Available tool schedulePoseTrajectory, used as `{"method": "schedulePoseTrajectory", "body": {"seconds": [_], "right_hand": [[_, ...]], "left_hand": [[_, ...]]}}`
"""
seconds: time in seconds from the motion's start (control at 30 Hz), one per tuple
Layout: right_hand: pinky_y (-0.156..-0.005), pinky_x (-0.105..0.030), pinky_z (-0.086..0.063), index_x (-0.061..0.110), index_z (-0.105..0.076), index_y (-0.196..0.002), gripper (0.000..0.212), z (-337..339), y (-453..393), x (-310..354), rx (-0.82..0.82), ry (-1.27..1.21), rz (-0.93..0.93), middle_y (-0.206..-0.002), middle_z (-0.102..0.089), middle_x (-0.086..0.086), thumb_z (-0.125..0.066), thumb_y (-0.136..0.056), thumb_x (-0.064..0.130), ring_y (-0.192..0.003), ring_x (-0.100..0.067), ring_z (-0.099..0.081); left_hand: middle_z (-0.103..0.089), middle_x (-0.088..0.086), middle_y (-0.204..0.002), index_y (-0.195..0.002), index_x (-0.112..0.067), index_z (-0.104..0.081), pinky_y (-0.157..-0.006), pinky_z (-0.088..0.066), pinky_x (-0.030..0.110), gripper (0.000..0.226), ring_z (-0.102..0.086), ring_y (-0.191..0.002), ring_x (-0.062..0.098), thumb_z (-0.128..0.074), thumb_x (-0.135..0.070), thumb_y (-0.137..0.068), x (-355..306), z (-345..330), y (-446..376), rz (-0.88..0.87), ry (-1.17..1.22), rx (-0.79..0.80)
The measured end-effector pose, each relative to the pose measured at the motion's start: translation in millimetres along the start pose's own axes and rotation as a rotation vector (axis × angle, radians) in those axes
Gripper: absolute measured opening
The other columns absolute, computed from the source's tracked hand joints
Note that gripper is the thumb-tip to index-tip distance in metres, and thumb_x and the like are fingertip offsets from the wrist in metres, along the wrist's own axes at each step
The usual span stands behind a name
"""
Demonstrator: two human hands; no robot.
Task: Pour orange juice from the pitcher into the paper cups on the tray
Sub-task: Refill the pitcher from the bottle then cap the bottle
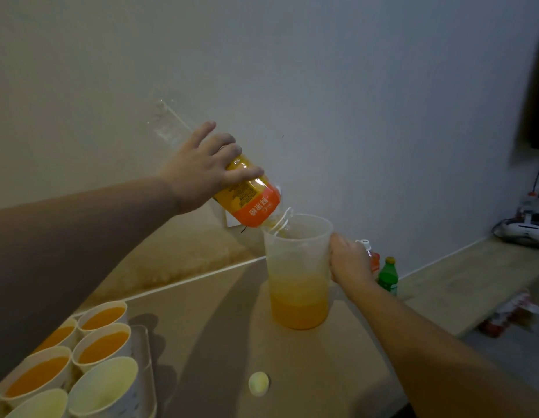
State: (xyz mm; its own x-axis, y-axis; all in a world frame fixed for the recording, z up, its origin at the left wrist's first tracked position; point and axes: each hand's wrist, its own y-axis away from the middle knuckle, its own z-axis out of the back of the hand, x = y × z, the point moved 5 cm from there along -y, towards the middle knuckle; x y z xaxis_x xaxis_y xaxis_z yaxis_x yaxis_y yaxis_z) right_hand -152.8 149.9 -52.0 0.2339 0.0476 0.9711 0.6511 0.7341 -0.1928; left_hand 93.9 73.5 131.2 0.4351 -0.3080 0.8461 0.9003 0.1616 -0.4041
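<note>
- Up over the tabletop (220, 321): left hand (202, 170) wrapped round a bottle (247, 194), fingers curled over the top, thumb along the near side, little finger sticking out straight.
- Bottle tipped steeply, neck down, mouth just inside the rim of the pitcher (298, 273); clear base up and to the left, mostly drained; orange label toward the neck.
- Thin stream of juice (298, 309) running from the mouth into the pitcher.
- Pitcher upright near the far right corner of the tabletop, translucent, filled about a third with juice.
- Right hand (348, 260) clasped on the pitcher's right side; handle hidden under it, so the exact grip cannot be told.
- Tray (147, 366) at the near left corner, clear plastic, carrying paper cups (102, 342) packed close together.
- Four cups toward the far and left side holding juice; two nearest ones pale inside, no juice showing.
- Small pale cap (258, 384) lying on the tabletop near the near edge, apart from the tray and well clear of the pitcher.
- Behind the right hand: a red bottle (374, 260) with a white cap, mostly hidden, and a green bottle (388, 277) with a yellow cap just beside it.
</note>
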Motion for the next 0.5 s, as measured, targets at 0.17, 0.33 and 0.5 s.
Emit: {"method": "schedulePoseTrajectory", "body": {"seconds": [0.17, 0.33, 0.5], "right_hand": [[-0.055, -0.028, -0.035, 0.016, -0.047, -0.062, 0.036, -1.1, 1.5, 4.0, 0.022, 0.075, 0.045, -0.06, -0.044, -0.007, -0.036, -0.088, 0.038, -0.055, -0.021, -0.042], [-0.053, -0.03, -0.034, 0.015, -0.046, -0.062, 0.037, 0.3, -4.7, -1.5, 0.001, 0.078, 0.053, -0.06, -0.042, -0.006, -0.039, -0.097, 0.027, -0.056, -0.021, -0.042], [-0.049, -0.023, -0.035, 0.016, -0.047, -0.067, 0.036, -0.7, -9.0, -3.3, 0.026, 0.161, 0.069, -0.064, -0.045, -0.006, -0.036, -0.101, 0.02, -0.058, -0.018, -0.044]], "left_hand": [[-0.049, 0.017, -0.141, -0.154, -0.039, -0.017, -0.119, -0.019, 0.061, 0.113, -0.039, -0.137, 0.04, -0.092, -0.025, -0.07, -0.5, 1.6, -6.4, -0.028, -0.033, 0.012], [-0.048, 0.016, -0.143, -0.154, -0.04, -0.015, -0.12, -0.017, 0.06, 0.111, -0.038, -0.139, 0.04, -0.09, -0.028, -0.073, -2.5, 4.3, -15.0, -0.066, -0.058, 0.01], [-0.049, 0.014, -0.141, -0.153, -0.041, -0.015, -0.121, -0.016, 0.059, 0.113, -0.039, -0.139, 0.039, -0.092, -0.027, -0.071, -3.1, 7.0, -20.9, -0.099, -0.087, 0.009]]}}
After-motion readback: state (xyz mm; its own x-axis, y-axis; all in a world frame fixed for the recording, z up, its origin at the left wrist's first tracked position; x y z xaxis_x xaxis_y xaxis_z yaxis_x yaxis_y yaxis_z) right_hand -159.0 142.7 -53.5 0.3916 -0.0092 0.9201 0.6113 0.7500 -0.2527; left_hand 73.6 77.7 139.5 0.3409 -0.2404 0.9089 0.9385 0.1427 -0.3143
